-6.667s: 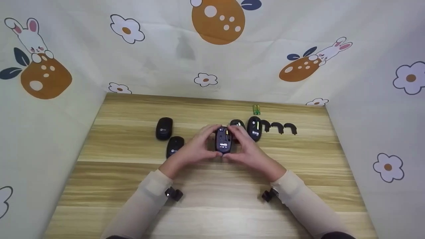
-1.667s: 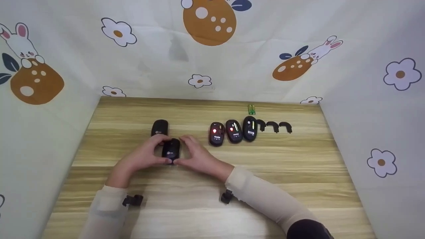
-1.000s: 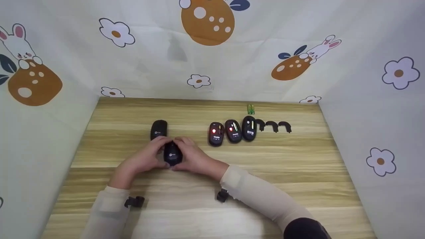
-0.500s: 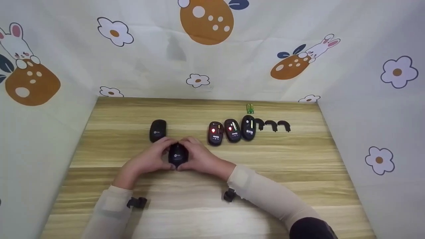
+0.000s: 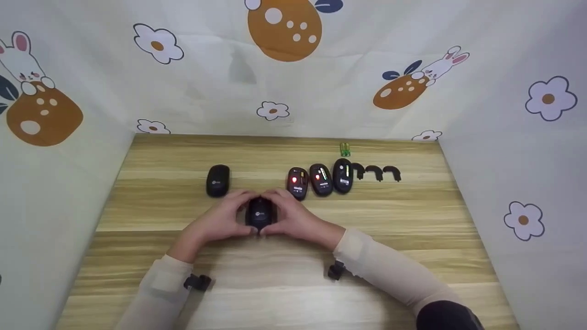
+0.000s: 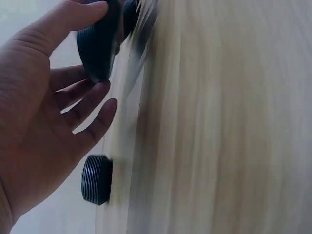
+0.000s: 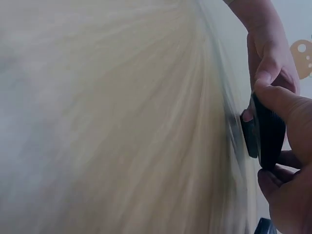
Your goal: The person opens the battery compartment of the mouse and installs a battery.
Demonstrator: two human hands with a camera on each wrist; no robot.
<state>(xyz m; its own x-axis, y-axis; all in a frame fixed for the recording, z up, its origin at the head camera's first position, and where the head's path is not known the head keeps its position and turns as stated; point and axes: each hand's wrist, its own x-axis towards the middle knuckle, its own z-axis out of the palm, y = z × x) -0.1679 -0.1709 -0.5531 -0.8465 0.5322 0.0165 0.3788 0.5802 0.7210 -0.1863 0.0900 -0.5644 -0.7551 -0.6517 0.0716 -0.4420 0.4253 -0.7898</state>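
Note:
Both hands hold one black computer mouse (image 5: 260, 214), logo side up, in front of the person. My left hand (image 5: 224, 216) grips its left end edges with thumb and fingers; my right hand (image 5: 296, 216) does the same from the right. In the left wrist view the mouse (image 6: 99, 44) is lifted off the wooden table, thumb on the near end and fingers at the far end. The right wrist view shows the mouse (image 7: 269, 131) pinched between thumb and fingers, raised above the tabletop. Its underside is hidden in the head view.
Another black mouse (image 5: 218, 181) lies upright at left. Three overturned mice, a left one (image 5: 298, 182), a middle one (image 5: 321, 179) and a right one (image 5: 343, 176), stand in a row with battery slots exposed. Black curved covers (image 5: 391, 173) lie right of them, green batteries (image 5: 345, 149) behind.
Both hands have left the overturned mouse in the row and taken hold of an upright one at left. Over the last second they carry it rightward, toward the row.

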